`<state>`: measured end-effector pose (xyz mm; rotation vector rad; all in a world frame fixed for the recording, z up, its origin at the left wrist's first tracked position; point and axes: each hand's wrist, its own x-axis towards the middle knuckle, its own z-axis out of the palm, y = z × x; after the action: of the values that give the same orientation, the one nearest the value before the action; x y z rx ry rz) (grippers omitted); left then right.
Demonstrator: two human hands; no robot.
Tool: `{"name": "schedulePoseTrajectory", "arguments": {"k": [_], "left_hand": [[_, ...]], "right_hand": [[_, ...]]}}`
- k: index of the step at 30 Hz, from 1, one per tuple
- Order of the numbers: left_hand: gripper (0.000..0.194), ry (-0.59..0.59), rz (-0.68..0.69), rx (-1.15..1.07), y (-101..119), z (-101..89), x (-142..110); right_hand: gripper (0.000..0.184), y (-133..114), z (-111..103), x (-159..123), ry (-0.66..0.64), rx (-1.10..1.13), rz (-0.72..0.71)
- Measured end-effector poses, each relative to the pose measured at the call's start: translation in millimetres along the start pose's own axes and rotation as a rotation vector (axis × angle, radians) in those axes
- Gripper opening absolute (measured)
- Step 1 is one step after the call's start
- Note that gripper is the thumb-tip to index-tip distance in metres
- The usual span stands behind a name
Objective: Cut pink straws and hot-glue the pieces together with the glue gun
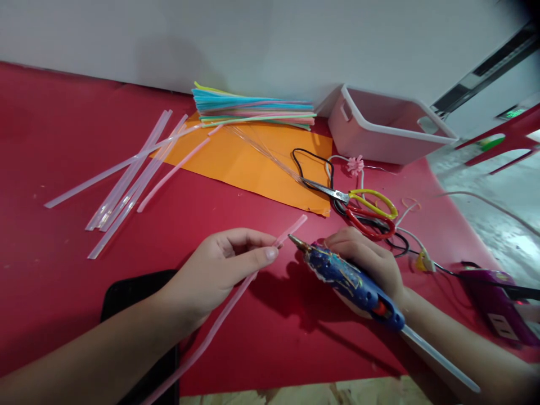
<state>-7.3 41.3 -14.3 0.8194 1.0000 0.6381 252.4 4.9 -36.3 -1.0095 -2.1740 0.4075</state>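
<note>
Between thumb and fingers, my left hand [236,267] pinches a pink flat strip [225,312] near its upper end; the tip pokes out past the fingers and the rest trails down to the bottom edge. My right hand [371,264] is wrapped round a blue hot glue gun [348,278] crusted with dried glue. Its metal nozzle points left and sits very close to the strip's tip; I cannot tell whether they touch. A clear glue stick [441,357] juts from the gun's rear.
Translucent strips [135,180] lie left on the red table [54,270]. Pipe cleaners [253,107] rest on orange paper [236,163], beside a pink bin [371,135]. Scissors [371,211], cords and a small pink piece [355,165] lie right; a purple power strip [498,304] and black phone-like slab [137,295] are nearer.
</note>
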Motion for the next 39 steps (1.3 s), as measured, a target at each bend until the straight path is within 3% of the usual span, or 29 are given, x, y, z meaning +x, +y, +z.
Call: {"name": "schedulePoseTrajectory", "arguments": {"k": [4, 9, 39], "left_hand": [[0.003, -0.007, 0.016, 0.011, -0.9, -0.7, 0.4], [0.002, -0.033, 0.013, -0.003, -0.9, -0.9, -0.3], [0.005, -0.040, -0.012, -0.037, 0.0, 0.3, -0.4]], "right_hand": [[0.017, 3.1, 1.9, 0.0, -0.051, 0.001, -0.070], [0.022, 4.6, 2.4, 0.8, -0.076, -0.003, -0.053], [0.014, 4.6, 3.3, -1.3, -0.056, -0.063, -0.013]]}}
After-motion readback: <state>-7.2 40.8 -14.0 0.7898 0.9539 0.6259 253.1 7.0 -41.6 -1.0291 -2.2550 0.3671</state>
